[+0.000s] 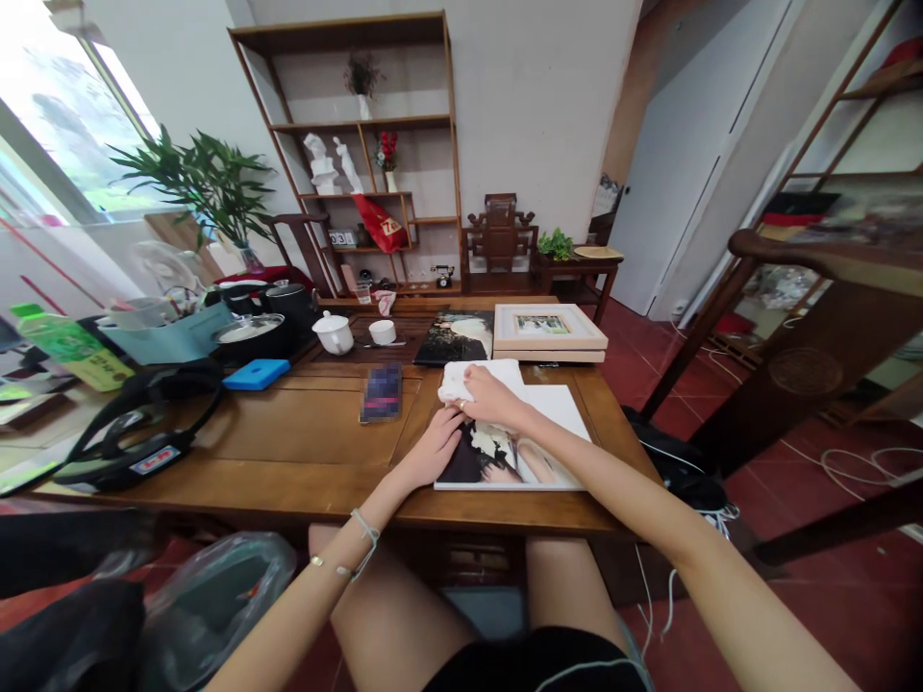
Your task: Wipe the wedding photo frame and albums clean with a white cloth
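A photo panel [490,461] with a dark picture and white areas lies flat at the table's front edge. My right hand [494,396] reaches across it and presses a folded white cloth [509,371] near its far left corner, fingers bent into the cloth. My left hand [435,447] lies on the panel's left side, fingers stretched toward the cloth and their tips close to my right hand. Just beyond, a dark picture panel [454,338] lies beside a pale wooden frame [550,330] that holds a small photo.
On the wooden table [303,471] are a phone [381,392], a blue box [257,374], a white teapot [333,333], a white cup [382,332], a black headband-like device [155,447] and a green bottle [68,346]. A lined bin [216,605] stands below left; a wooden chair [814,375] is at right.
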Motion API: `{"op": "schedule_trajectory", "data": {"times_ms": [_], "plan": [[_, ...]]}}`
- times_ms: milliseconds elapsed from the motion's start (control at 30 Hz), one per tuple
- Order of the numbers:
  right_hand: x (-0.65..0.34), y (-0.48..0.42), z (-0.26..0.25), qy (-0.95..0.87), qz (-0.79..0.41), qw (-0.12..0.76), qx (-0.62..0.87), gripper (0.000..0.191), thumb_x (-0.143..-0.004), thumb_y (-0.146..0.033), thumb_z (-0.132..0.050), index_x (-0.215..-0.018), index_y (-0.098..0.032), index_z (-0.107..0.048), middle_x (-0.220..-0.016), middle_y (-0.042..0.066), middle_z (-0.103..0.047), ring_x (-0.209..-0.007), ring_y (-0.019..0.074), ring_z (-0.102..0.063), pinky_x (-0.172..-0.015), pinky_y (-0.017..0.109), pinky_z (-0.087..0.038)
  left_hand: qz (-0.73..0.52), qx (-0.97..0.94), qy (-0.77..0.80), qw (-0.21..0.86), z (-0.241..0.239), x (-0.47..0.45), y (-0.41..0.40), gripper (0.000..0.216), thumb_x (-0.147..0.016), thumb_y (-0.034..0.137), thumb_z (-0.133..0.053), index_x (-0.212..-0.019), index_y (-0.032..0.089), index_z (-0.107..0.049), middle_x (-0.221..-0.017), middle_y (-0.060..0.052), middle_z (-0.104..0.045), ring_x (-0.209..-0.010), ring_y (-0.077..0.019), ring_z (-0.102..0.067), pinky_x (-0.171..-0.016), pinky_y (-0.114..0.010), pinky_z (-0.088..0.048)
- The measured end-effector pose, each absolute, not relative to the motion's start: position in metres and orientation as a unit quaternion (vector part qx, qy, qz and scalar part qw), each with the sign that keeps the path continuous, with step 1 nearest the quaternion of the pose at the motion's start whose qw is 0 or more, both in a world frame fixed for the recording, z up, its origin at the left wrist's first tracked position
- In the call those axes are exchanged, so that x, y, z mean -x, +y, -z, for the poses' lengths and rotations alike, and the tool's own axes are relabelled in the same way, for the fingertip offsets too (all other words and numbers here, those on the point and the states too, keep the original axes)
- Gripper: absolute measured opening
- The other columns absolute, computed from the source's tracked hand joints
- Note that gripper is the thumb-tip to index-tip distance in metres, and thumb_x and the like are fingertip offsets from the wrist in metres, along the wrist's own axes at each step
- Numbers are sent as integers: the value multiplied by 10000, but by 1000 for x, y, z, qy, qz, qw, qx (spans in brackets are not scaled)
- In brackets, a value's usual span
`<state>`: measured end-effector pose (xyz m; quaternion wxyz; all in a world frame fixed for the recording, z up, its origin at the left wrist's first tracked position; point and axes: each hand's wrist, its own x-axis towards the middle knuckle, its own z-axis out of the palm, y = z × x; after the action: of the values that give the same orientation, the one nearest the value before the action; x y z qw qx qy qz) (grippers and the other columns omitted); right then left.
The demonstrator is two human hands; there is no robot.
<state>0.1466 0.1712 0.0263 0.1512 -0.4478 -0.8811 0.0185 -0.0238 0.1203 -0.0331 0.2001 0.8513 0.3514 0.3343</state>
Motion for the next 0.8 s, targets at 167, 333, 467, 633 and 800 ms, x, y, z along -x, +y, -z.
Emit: {"op": "schedule_trajectory", "data": {"times_ms": [167, 333, 467, 633, 800], "plan": [[-201, 164, -12, -873, -8, 142, 467, 277, -793, -246, -560, -985, -74, -661, -1159, 177, -544, -1120, 290, -443, -970, 376, -349, -342, -853, 334, 210, 31, 23, 118, 428, -956, 287, -320, -1361, 226, -442, -1444, -99, -394, -1349, -243, -332, -1146, -504, -237], [-262, 139, -8, -851, 30, 149, 503, 316, -817, -218, -512, -1085, -102, -635, -1210, 154, -538, -1167, 289, -432, -1008, 395, -331, -337, -850, 342, 217, 29, 23, 116, 429, -956, 288, -332, -1367, 236, -443, -1456, -88, -388, -1357, -232, -332, -1158, -472, -229], [-279, 114, -13, -836, 49, 136, 529, 301, -794, -216, -522, -1030, -82, -651, -1227, 180, -534, -1198, 305, -425, -1027, 394, -338, -340, -850, 339, 217, 29, 24, 116, 428, -958, 279, -326, -1364, 221, -447, -1449, -99, -394, -1360, -231, -326, -1157, -471, -229], [-253, 58, -23, -848, 55, 133, 510, 308, -754, -222, -547, -1032, -120, -634, -1141, 166, -586, -1164, 332, -461, -1040, 479, -324, -336, -851, 338, 219, 32, 24, 117, 433, -962, 282, -319, -1372, 210, -435, -1460, -103, -373, -1367, -224, -310, -1165, -464, -207], [-216, 4, -24, -883, 19, 142, 446, 528, -658, -164, -572, -1178, -75, -554, -1278, 195, -504, -1257, 332, -383, -1104, 476, -241, -335, -848, 347, 222, 34, 25, 118, 435, -965, 276, -315, -1383, 218, -417, -1466, -93, -367, -1374, -214, -296, -1171, -462, -192]]}}
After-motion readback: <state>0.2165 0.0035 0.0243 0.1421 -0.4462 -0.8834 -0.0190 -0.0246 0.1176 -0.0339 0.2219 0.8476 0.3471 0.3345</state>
